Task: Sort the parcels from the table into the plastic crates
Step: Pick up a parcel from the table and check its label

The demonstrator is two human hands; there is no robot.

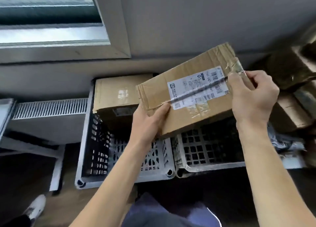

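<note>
A flat cardboard parcel [172, 90] with a white shipping label and clear tape is held tilted in the air over two grey plastic crates. My left hand [147, 122] grips its lower left corner, thumb on top. My right hand [253, 96] holds its right end, fingers curled round the edge. The left crate [85, 141] has a larger brown box [116, 93] standing in its far end. The right crate [191, 168] lies under the held parcel, and its inside is mostly hidden.
More cardboard parcels [290, 73] are stacked at the right edge, blurred. A grey plastic mailer [283, 141] lies just right of the right crate. A radiator grille [49, 107] and window sill run along the wall at left. My shoe [35, 208] shows at bottom left.
</note>
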